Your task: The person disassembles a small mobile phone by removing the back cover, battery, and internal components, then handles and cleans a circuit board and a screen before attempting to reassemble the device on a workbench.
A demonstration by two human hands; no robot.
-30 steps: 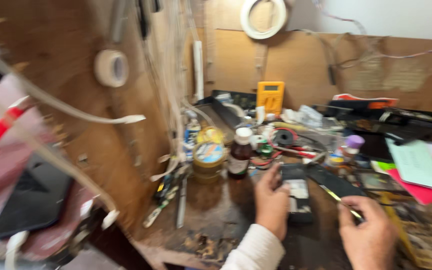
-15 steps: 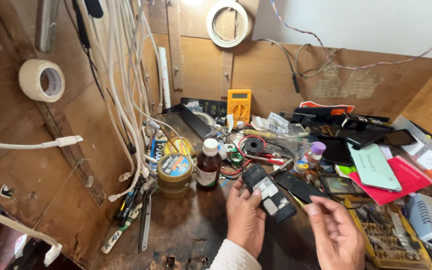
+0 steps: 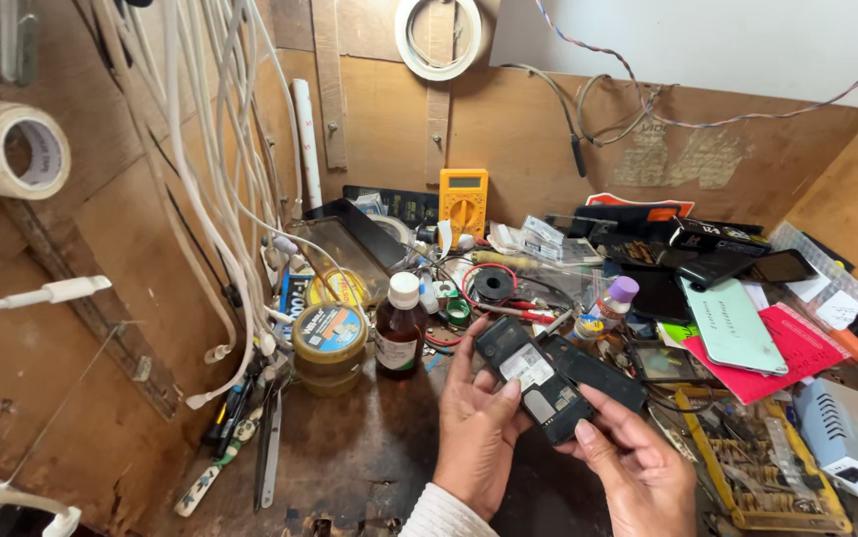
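We see a bright, even light over the whole bench, soft like daylight, and it seems to come from above and from the near side. The white wall point(image 3: 727, 50) at the far right is the brightest part. Shadows are weak; the darkest zone is the worktop point(image 3: 349, 467) near us, under the hands. A small glare sits on the tin lid point(image 3: 330, 333). The focus is sharp almost everywhere. At the left edge the tape roll point(image 3: 9, 149) and cables point(image 3: 190, 149) look stretched by the wide lens.
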